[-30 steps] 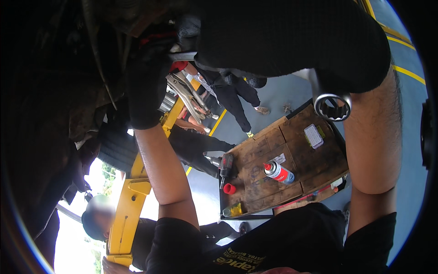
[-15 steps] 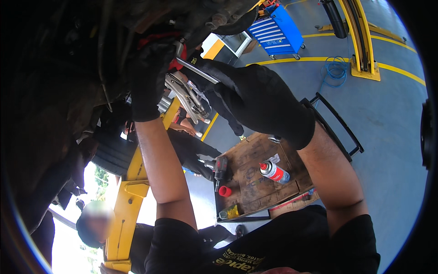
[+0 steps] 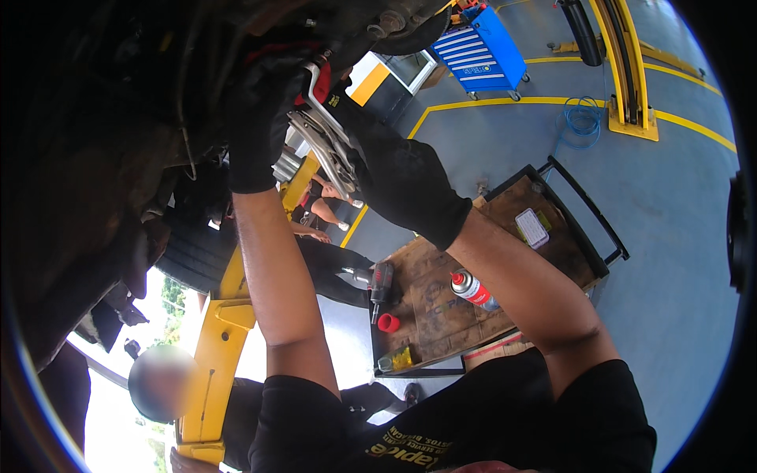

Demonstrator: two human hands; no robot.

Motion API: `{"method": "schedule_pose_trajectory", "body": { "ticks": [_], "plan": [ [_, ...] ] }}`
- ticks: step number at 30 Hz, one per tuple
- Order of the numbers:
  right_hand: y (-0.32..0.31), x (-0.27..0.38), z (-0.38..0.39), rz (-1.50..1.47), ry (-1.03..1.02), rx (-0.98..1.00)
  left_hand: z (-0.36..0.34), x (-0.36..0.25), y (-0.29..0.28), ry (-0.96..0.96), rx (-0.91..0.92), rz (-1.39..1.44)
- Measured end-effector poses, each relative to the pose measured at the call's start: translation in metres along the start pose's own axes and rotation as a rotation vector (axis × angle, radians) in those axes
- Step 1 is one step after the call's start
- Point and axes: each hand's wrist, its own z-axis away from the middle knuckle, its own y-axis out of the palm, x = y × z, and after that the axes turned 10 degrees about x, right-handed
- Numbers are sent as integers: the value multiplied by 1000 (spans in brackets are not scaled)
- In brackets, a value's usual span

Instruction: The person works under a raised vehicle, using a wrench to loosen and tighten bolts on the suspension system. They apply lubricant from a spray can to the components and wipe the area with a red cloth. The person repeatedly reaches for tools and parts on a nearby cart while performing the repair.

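Above me is a dark vehicle underside (image 3: 118, 142). My left hand (image 3: 260, 118), in a black glove, is raised into it beside a red object (image 3: 301, 98); its fingers are closed, and what they grip is hidden in shadow. My right hand (image 3: 406, 181), also gloved, is closed around the lower end of a silver wrench (image 3: 318, 93), whose upper end meets a fitting just right of my left hand. Silver locking pliers (image 3: 319, 154) hang between my hands, partly behind the wrench and right glove.
A yellow lift arm (image 3: 213, 363) runs past a tire (image 3: 189, 256). A trolley (image 3: 430, 331) holds an impact tool (image 3: 382, 280), spray can (image 3: 471, 288) and red cup (image 3: 388, 322). A co-worker (image 3: 162, 382) is at lower left; others stand behind. A blue tool cabinet (image 3: 485, 59) and coiled hose (image 3: 581, 118) are farther back.
My right hand has come down and left from high at the right, the wrench turning steeper. My left hand has stayed raised, shifting slightly. The blue cabinet and lift post came into view.
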Motion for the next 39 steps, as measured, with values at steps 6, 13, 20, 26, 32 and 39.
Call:
{"method": "schedule_pose_trajectory", "body": {
  "ticks": [6, 13, 20, 26, 32, 39],
  "plan": [
    [-85, 18, -26, 244, -96, 176, 0, -8, 10, 66, 2, -90],
    [-131, 19, -67, 356, -195, 385, 1, -3, 8, -4, -3, -27],
    [-59, 7, -25, 236, -118, 21, -3, -8, 14, 37, 16, -6],
    [10, -4, -4, 64, 6, -144, -6, 2, 4, 140, 78, -28],
    [-16, 10, 21, 48, 1, -54, 7, -6, 11, 278, -96, -495],
    [-50, 11, 58, 73, 142, 203, -20, 12, 28, 445, -251, -1139]
  ]
}}
